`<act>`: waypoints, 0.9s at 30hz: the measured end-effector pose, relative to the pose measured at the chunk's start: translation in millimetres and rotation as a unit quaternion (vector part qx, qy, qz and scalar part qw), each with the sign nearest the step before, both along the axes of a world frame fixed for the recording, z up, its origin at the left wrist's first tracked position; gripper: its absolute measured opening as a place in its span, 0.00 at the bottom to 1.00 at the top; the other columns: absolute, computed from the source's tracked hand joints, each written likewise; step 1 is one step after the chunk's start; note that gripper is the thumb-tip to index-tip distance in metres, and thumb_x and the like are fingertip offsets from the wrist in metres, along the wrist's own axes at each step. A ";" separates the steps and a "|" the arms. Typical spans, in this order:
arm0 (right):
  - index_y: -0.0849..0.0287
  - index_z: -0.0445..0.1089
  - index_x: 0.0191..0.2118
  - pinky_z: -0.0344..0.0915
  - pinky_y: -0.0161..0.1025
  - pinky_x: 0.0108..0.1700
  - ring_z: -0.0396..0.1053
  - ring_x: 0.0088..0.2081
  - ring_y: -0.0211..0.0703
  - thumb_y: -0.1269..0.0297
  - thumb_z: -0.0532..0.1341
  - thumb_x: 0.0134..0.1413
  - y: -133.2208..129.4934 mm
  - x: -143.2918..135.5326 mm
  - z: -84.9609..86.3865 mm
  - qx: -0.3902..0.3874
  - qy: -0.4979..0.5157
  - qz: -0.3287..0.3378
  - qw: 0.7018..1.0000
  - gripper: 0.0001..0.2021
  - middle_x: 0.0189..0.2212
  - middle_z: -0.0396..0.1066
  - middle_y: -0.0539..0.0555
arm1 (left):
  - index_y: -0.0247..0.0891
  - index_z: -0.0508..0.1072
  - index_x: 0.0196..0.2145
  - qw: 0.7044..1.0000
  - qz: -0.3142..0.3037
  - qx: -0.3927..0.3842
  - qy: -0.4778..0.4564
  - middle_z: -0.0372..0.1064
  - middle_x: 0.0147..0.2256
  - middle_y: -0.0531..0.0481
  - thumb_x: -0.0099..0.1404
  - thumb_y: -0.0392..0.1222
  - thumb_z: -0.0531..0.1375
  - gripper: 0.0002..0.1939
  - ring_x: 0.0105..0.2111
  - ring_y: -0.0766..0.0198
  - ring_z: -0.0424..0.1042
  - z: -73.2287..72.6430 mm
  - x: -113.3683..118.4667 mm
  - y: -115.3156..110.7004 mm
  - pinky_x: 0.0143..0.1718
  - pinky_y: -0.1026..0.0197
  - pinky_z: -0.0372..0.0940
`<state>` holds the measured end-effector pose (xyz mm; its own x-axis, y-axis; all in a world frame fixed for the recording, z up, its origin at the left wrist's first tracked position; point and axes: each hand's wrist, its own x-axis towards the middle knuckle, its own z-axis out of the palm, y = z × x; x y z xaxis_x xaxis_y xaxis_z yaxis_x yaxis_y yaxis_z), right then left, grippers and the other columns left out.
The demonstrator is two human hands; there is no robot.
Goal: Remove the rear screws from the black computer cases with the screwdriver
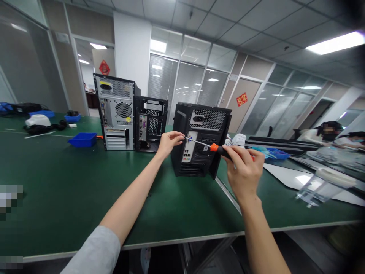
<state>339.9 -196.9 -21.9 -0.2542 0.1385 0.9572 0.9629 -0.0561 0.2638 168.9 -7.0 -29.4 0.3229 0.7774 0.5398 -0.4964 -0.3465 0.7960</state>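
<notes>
A black computer case (211,120) stands upright on the green table (159,224), its rear panel facing me. My right hand (245,165) grips the handle of a screwdriver (215,147) with an orange collar, its shaft pointing left across the rear panel. At the screwdriver's tip, beside the panel's left edge, the fingertips of my left hand (170,144) are pinched together; whatever they hold is too small to name. The light port plate (187,151) lies just below the shaft.
Two more computer cases, one tall and grey (116,110), one black (151,123), stand left. Blue trays (82,140) sit farther left. At the right are a clear plastic container (323,188), white panels (282,177) and people seated farther back.
</notes>
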 end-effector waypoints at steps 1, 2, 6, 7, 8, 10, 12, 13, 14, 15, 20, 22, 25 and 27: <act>0.51 0.70 0.52 0.63 0.45 0.45 0.63 0.41 0.46 0.68 0.59 0.58 -0.4 0.6 1.8 -0.001 -0.009 -0.005 1.000 0.17 0.40 0.76 0.54 | 0.34 0.77 0.29 1.000 0.002 0.004 0.004 0.75 0.30 0.50 0.45 0.48 0.70 0.16 0.34 0.64 0.74 -0.1 0.0 0.5 0.40 0.57 0.72; 0.50 0.70 0.53 0.63 0.45 0.46 0.63 0.42 0.46 0.68 0.58 0.58 -0.8 1.3 3.8 -0.003 -0.017 -0.011 1.000 0.17 0.41 0.76 0.54 | 0.35 0.77 0.29 1.000 0.004 0.007 0.008 0.75 0.30 0.50 0.46 0.48 0.70 0.16 0.34 0.64 0.74 -0.2 -0.1 0.9 0.40 0.58 0.72; 0.49 0.72 0.50 0.63 0.45 0.47 0.62 0.45 0.47 0.71 0.57 0.58 -3.2 2.2 12.9 -0.006 -0.062 -0.033 0.998 0.16 0.42 0.74 0.53 | 0.35 0.78 0.29 0.999 0.011 0.030 0.027 0.75 0.31 0.51 0.48 0.46 0.68 0.13 0.34 0.66 0.74 0.4 -0.9 1.6 0.38 0.60 0.72; 0.49 0.72 0.49 0.63 0.45 0.47 0.61 0.45 0.47 0.72 0.57 0.58 -4.0 2.0 15.4 -0.005 -0.073 -0.037 0.997 0.16 0.43 0.73 0.54 | 0.35 0.78 0.29 0.999 0.012 0.036 0.032 0.75 0.31 0.51 0.48 0.45 0.68 0.12 0.33 0.66 0.73 0.6 -1.0 1.6 0.38 0.60 0.72; 0.49 0.73 0.48 0.63 0.45 0.47 0.61 0.45 0.47 0.72 0.57 0.58 -4.7 1.6 17.8 -0.002 -0.080 -0.038 0.996 0.16 0.43 0.73 0.55 | 0.35 0.78 0.29 0.998 0.012 0.042 0.035 0.75 0.31 0.51 0.48 0.45 0.68 0.12 0.33 0.66 0.73 0.8 -1.1 1.5 0.38 0.60 0.72; 0.50 0.73 0.47 0.63 0.45 0.46 0.60 0.45 0.47 0.72 0.57 0.57 -5.6 1.3 21.5 0.002 -0.086 -0.039 0.996 0.15 0.43 0.71 0.56 | 0.35 0.78 0.29 0.998 0.013 0.048 0.036 0.75 0.31 0.51 0.49 0.44 0.67 0.11 0.33 0.66 0.73 0.8 -0.9 1.4 0.38 0.61 0.72; 0.50 0.73 0.48 0.63 0.45 0.45 0.60 0.45 0.47 0.70 0.58 0.58 -5.3 2.1 23.7 -0.003 -0.079 -0.041 0.996 0.14 0.43 0.71 0.57 | 0.35 0.77 0.29 0.998 0.017 0.048 0.033 0.74 0.31 0.51 0.49 0.44 0.67 0.11 0.33 0.66 0.73 0.7 -0.5 1.0 0.37 0.61 0.72; 0.50 0.73 0.48 0.63 0.45 0.44 0.60 0.44 0.47 0.69 0.58 0.58 -4.8 2.9 24.3 -0.007 -0.075 -0.043 0.996 0.14 0.43 0.71 0.57 | 0.35 0.77 0.30 0.998 0.019 0.046 0.032 0.74 0.31 0.51 0.49 0.44 0.67 0.11 0.34 0.66 0.73 0.7 -0.3 0.7 0.37 0.61 0.72; 0.50 0.73 0.48 0.63 0.45 0.44 0.60 0.44 0.47 0.68 0.58 0.58 -4.3 3.9 24.8 -0.011 -0.070 -0.046 0.996 0.13 0.42 0.70 0.57 | 0.35 0.77 0.30 0.998 0.020 0.043 0.033 0.74 0.32 0.51 0.50 0.44 0.67 0.11 0.34 0.66 0.73 1.0 -0.3 0.1 0.38 0.60 0.72; 0.50 0.73 0.47 0.63 0.44 0.43 0.59 0.43 0.47 0.67 0.59 0.58 -3.8 5.0 25.4 -0.013 -0.066 -0.047 0.997 0.13 0.42 0.70 0.57 | 0.35 0.76 0.30 0.998 0.020 0.041 0.034 0.74 0.32 0.50 0.50 0.45 0.67 0.11 0.35 0.65 0.73 1.5 -0.4 -0.8 0.39 0.59 0.72; 0.51 0.73 0.47 0.62 0.45 0.41 0.60 0.41 0.48 0.67 0.60 0.57 -5.1 7.5 32.6 0.004 -0.040 -0.028 0.999 0.13 0.39 0.71 0.57 | 0.38 0.74 0.39 0.997 0.013 0.063 0.046 0.73 0.44 0.45 0.51 0.42 0.67 0.16 0.48 0.57 0.71 7.2 -3.8 -9.3 0.41 0.57 0.71; 0.52 0.73 0.48 0.61 0.46 0.41 0.61 0.41 0.49 0.66 0.60 0.57 -7.5 5.4 37.0 0.017 -0.031 -0.033 0.999 0.13 0.39 0.71 0.58 | 0.41 0.72 0.47 0.995 0.021 0.074 0.058 0.69 0.51 0.43 0.55 0.42 0.65 0.20 0.52 0.54 0.69 8.8 -4.2 -12.6 0.40 0.59 0.72; 0.54 0.73 0.47 0.57 0.46 0.38 0.63 0.40 0.50 0.65 0.60 0.57 -10.4 -1.1 43.4 0.039 -0.041 -0.070 0.996 0.13 0.39 0.73 0.59 | 0.43 0.68 0.55 0.989 0.060 0.095 0.091 0.64 0.57 0.42 0.63 0.44 0.59 0.22 0.53 0.54 0.69 8.2 -1.4 -15.7 0.41 0.56 0.72; 0.53 0.73 0.47 0.53 0.45 0.36 0.64 0.38 0.48 0.64 0.61 0.57 -10.4 -6.7 46.9 0.053 -0.057 -0.091 0.993 0.12 0.38 0.74 0.58 | 0.42 0.68 0.56 0.976 0.107 0.146 0.121 0.63 0.59 0.44 0.65 0.42 0.56 0.22 0.55 0.54 0.67 6.6 1.6 -16.8 0.49 0.53 0.70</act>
